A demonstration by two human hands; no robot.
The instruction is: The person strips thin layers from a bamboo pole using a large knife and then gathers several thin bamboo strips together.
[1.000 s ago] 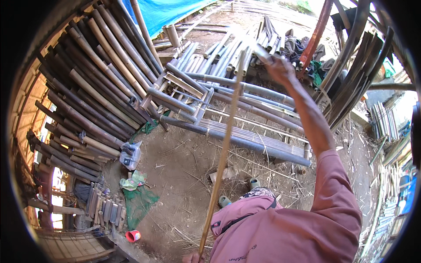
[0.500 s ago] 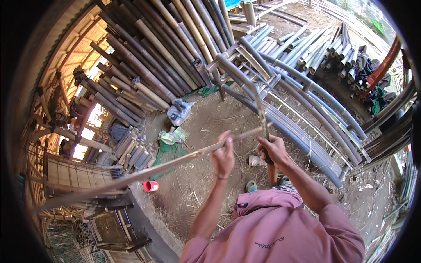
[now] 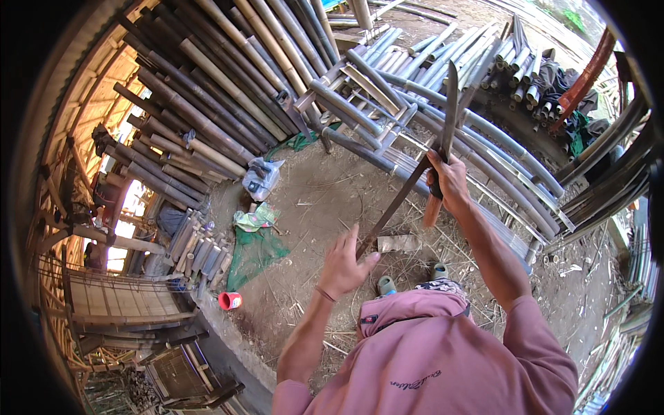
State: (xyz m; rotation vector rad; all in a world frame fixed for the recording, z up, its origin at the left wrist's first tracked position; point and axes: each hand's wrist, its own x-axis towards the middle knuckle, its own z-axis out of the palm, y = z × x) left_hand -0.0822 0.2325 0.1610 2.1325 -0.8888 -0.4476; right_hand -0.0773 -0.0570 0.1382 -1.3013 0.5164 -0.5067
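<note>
My right hand (image 3: 449, 181) is closed around the dark grip of a machete (image 3: 450, 104), its blade pointing up and away. Below the fist shows the handle's orange-brown end. A long thin bamboo strip (image 3: 393, 210) slants past that hand; its far part rises beside the blade, and the fist hides where they cross. My left hand (image 3: 346, 264) is at the strip's lower end, fingers stretched and thumb apart. The strip's tip lies by the gap between thumb and fingers; whether it touches the palm I cannot tell.
A curved bamboo frame (image 3: 477, 162) stands ahead to the right. Dark bamboo poles (image 3: 207, 90) lean at the far left, with short cut pieces (image 3: 200, 245) below. A plastic bag (image 3: 263, 178), green netting (image 3: 256, 256) and a red cup (image 3: 229, 301) lie on the littered ground.
The strip, earlier stretching far left through my closed left hand, now slants up to the right. My left hand has opened and moved down; my right hand has risen with the machete.
</note>
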